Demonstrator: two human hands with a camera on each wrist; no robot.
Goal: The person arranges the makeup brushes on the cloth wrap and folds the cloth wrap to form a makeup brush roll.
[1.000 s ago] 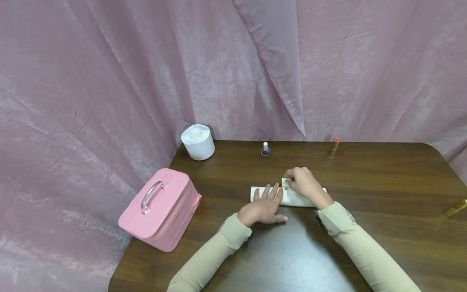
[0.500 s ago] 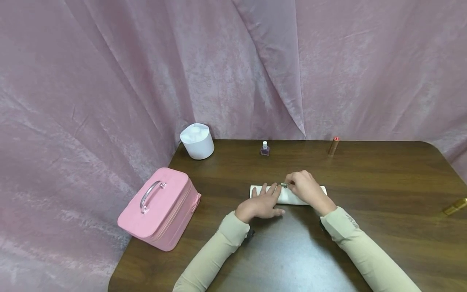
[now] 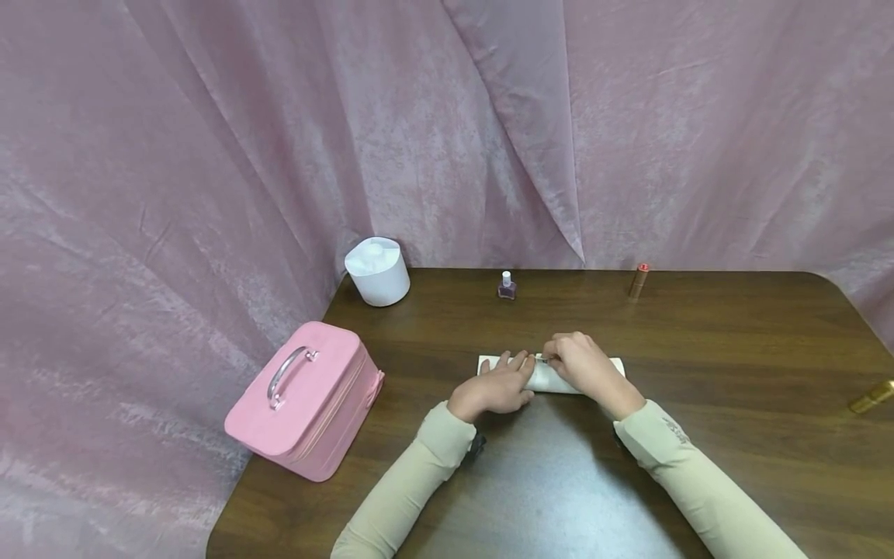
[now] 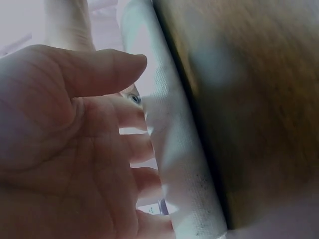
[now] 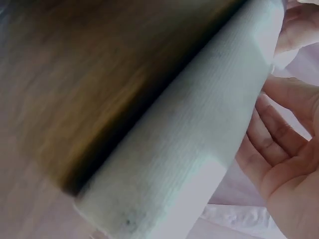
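A long, narrow white fabric pouch (image 3: 552, 380) lies folded flat on the table, its woven surface showing close up in both wrist views. My left hand (image 3: 494, 388) rests across its left half with the fingers spread and straight. At the pouch's far edge, near the middle, my right hand (image 3: 587, 365) pinches a short strap with a metal snap, mostly covered by the fingers. In the left wrist view, the metal snap (image 4: 134, 98) peeks out past my thumb. From the right wrist, the fingers (image 5: 279, 134) show curled behind the pouch's far side.
A pink vanity case (image 3: 300, 396) with a silver handle stands at the left. Toward the back are a white tissue roll (image 3: 380, 276), a small nail polish bottle (image 3: 507, 289) and a lipstick-like tube (image 3: 639, 282). A gold tube (image 3: 871, 397) lies at the right edge.
The strap, raised beyond the far edge a second ago, has been folded down onto the pouch by my right hand. My left thumb has drawn in toward the fingers.
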